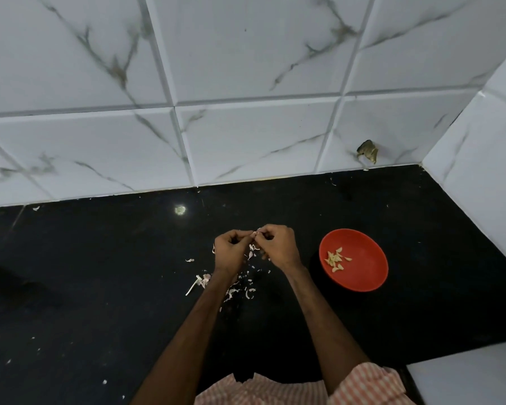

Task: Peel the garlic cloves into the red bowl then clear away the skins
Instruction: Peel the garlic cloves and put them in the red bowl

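Black polished stone forms the counter (94, 252), backed by a wall of white marble-veined tiles (246, 135). Left of the hands, about midway across the counter, lies a pale dried garlic stalk (194, 285) with a pinkish scrap beside it. Just right of it, thin white-and-pink papery garlic skins (240, 286) are strewn beneath and between the person's forearms. The left hand (230, 249) is raised over this litter, fingers curled, its thumb and fingertips pinching a small pale garlic clove (256, 233). The right hand (278, 246) meets it from the other side, fingers also curled and nipping the same clove, so the two hands touch at the fingertips. Farther right, apart from the hands, a round red plastic bowl (365, 270) sits on the counter and holds a small heap of yellowish peeled cloves (335, 260). Near the back right corner, one tile has a dark broken chip (368, 151).
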The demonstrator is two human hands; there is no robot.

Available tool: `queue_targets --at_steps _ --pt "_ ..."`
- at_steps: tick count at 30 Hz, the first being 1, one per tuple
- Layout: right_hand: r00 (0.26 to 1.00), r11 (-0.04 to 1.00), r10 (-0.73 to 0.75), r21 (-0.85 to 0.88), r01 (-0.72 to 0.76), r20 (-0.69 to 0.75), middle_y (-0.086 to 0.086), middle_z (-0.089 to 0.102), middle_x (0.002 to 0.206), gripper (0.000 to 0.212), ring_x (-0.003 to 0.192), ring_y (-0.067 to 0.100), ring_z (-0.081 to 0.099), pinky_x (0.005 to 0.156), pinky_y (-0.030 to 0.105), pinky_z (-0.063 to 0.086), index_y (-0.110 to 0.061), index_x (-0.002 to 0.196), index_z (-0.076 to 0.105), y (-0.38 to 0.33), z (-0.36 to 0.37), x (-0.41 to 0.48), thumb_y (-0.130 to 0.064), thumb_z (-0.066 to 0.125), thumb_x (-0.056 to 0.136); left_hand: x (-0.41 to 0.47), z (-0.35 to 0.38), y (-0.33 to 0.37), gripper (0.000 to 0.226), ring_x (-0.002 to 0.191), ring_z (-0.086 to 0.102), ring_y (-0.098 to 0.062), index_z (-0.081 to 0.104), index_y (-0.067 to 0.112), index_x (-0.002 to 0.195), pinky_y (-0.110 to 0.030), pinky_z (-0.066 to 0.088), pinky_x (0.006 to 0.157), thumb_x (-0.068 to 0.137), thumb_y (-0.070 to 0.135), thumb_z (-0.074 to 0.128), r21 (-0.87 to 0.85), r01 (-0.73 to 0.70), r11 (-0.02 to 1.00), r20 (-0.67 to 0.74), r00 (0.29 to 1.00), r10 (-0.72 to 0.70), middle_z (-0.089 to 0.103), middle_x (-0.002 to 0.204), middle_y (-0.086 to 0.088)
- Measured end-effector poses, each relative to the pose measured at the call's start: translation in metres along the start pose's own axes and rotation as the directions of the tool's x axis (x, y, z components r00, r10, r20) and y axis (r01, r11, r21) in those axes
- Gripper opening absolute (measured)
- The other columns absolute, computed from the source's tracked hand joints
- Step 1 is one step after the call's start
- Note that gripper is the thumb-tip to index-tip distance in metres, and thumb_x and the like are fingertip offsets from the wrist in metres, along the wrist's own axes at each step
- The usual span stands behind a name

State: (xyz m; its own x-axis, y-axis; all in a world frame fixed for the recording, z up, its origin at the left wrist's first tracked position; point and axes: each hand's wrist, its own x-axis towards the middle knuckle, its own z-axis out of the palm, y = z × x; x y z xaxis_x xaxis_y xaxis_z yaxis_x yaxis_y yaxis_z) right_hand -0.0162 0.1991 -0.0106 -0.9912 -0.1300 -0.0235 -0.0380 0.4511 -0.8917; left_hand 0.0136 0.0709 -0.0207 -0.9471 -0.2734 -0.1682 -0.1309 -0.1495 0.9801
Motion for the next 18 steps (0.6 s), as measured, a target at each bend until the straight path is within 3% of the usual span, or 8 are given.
queue_targets --at_steps 3,6,10,13,18 --pt "1.0 1.0 0.0 0.022 0.001 -0.022 0.004 0.071 0.065 0.009 0.048 0.016 0.065 0.043 0.031 0.053 -0.006 0.087 0.074 -0.002 -0.001 0.001 -0.013 0.07 0.09 0.002 0.002 0.0 0.002 0.068 0.064 -0.022 0.073 0.005 0.087 -0.026 0.048 0.049 0.087 0.005 0.071 -0.053 0.077 0.996 0.006 0.997 -0.077 0.074 0.08 -0.009" --pt "1.0 0.998 0.007 0.061 -0.006 -0.021 0.005 0.071 0.063 0.007 0.046 0.015 0.063 0.038 0.022 0.046 -0.004 0.088 0.073 -0.005 -0.002 0.0 -0.01 0.07 0.09 0.004 0.002 -0.001 0.006 0.062 0.06 -0.018 0.072 0.002 0.09 -0.021 0.038 0.039 0.088 0.008 0.071 -0.077 0.156 0.985 0.022 0.988 -0.155 0.071 0.076 -0.009" --pt "0.999 0.993 0.025 0.115 -0.028 0.027 0.009 0.071 0.065 0.007 0.048 0.017 0.062 0.037 0.023 0.045 -0.005 0.089 0.072 -0.006 -0.003 0.002 -0.008 0.066 0.093 0.008 -0.007 0.0 0.005 0.067 0.058 -0.023 0.075 0.006 0.09 -0.025 0.039 0.047 0.087 0.007 0.071 -0.127 0.209 0.97 0.084 0.976 -0.199 0.071 0.083 -0.015" --pt "0.998 0.99 0.045 0.13 -0.051 0.05 0.007 0.071 0.067 0.008 0.048 0.014 0.061 0.04 0.023 0.049 -0.007 0.09 0.072 -0.006 -0.003 0.005 -0.007 0.065 0.093 0.009 -0.011 0.0 0.006 0.068 0.058 -0.025 0.074 0.004 0.092 -0.024 0.042 0.045 0.089 0.006 0.069 -0.126 0.189 0.974 0.062 0.981 -0.183 0.072 0.084 -0.015" --pt "0.999 0.997 0.004 0.079 -0.006 0.034 0.006 0.071 0.072 0.008 0.049 0.005 0.061 0.041 0.022 0.05 -0.009 0.09 0.073 -0.005 -0.003 0.009 -0.009 0.066 0.093 0.012 -0.007 -0.001 0.007 0.074 0.062 -0.037 0.072 0.005 0.094 -0.039 0.053 0.057 0.09 0.01 0.07 -0.003 0.043 0.999 0.009 0.999 -0.043 0.074 0.085 -0.016"
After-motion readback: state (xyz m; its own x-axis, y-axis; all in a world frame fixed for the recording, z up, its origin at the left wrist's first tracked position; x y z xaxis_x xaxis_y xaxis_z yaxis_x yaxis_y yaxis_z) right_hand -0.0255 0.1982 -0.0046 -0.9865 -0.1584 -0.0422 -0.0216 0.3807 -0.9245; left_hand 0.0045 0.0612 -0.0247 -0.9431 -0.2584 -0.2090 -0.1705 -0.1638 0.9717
